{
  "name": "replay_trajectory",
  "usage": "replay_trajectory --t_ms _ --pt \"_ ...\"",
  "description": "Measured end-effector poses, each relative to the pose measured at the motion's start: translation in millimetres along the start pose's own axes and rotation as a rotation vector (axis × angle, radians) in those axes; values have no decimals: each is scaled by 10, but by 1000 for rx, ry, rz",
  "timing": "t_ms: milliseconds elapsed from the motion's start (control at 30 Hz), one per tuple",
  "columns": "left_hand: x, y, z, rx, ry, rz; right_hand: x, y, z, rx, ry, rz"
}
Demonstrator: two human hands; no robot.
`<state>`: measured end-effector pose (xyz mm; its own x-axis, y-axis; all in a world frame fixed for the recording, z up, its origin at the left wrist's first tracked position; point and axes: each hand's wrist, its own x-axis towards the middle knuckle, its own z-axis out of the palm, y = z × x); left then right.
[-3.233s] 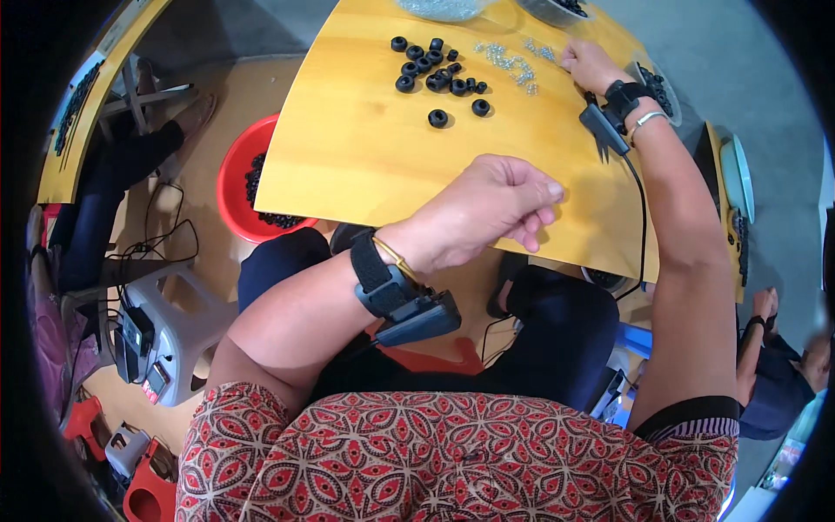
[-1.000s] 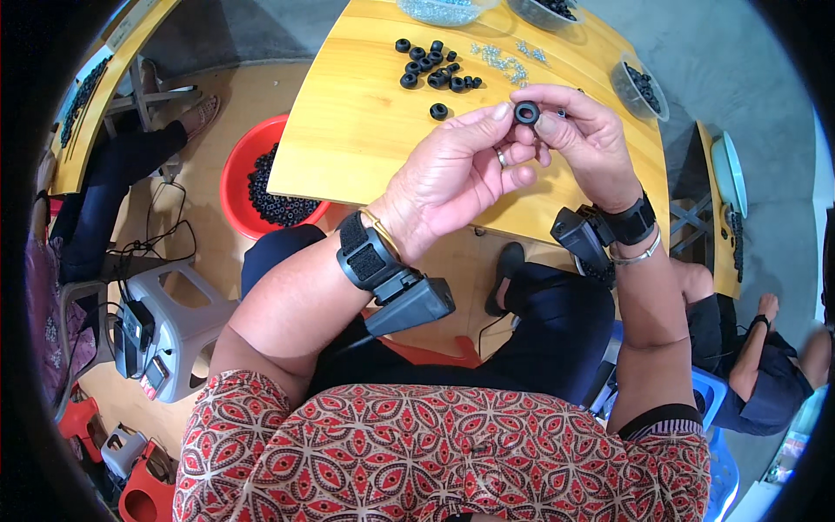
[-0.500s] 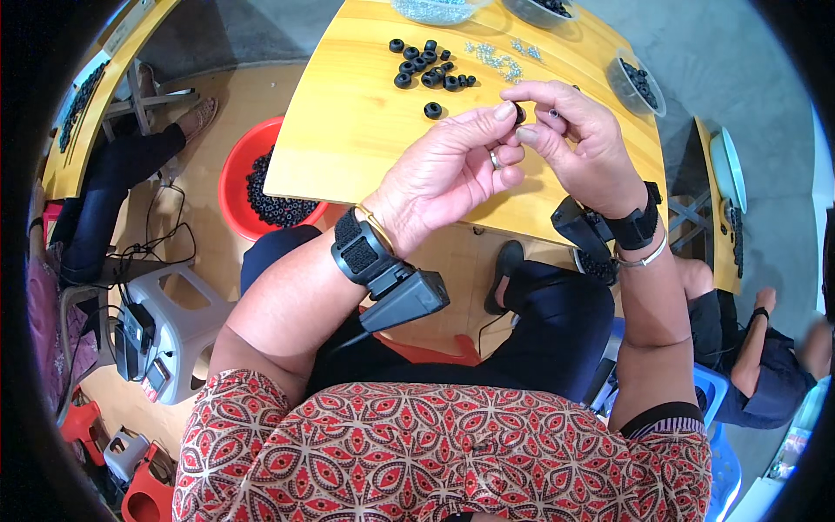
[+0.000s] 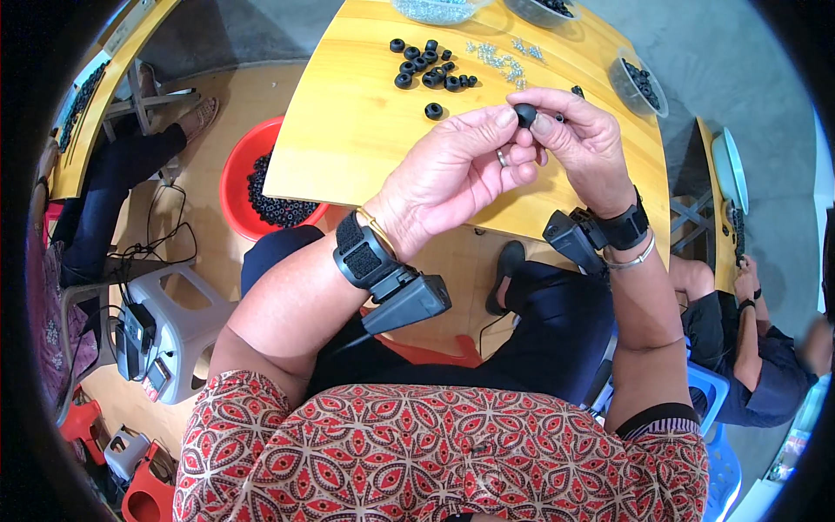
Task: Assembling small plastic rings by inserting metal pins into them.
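Between the fingertips of both hands sits a round black bead (image 4: 524,115), held above the yellow table. My left hand (image 4: 465,165) pinches it from the left with thumb and forefinger, its other fingers curled. From the other side my right hand (image 4: 578,143) closes thumb and forefinger on the same bead. A small dark piece shows by the right forefinger, too small to name. Beyond the hands lie a cluster of loose black beads (image 4: 430,77), a single black bead (image 4: 433,110) apart from them, and small clear and silvery pieces (image 4: 504,63).
Clear tubs stand along the table's far side, one with pale blue contents (image 4: 441,10), another with black beads (image 4: 639,84). A red basin (image 4: 233,187) of black beads is beside the table's left edge. Grey stool (image 4: 187,304) at left; another person (image 4: 757,365) sits at right.
My right hand has turned and shifted slightly right. The black bead, mostly hidden before, now shows plainly between both hands' fingertips. The person at right has brought their hands to the other table.
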<state>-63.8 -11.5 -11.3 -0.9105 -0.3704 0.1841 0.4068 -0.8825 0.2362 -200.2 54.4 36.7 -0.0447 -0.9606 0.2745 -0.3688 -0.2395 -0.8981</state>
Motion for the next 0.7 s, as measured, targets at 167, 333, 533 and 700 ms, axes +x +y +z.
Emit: replay_trajectory --t_ms 167,333,533,700 --pt "-8 -5 8 -5 5 8 -4 -18 8 -6 27 27" --pt "-2 19 -64 -13 45 -53 1 -14 -49 -36 56 6" --pt "-22 -10 12 -66 118 -57 -12 -24 49 -290 59 -55" --pt "-21 -29 -39 -33 73 -51 26 -40 29 -213 -2 -91"
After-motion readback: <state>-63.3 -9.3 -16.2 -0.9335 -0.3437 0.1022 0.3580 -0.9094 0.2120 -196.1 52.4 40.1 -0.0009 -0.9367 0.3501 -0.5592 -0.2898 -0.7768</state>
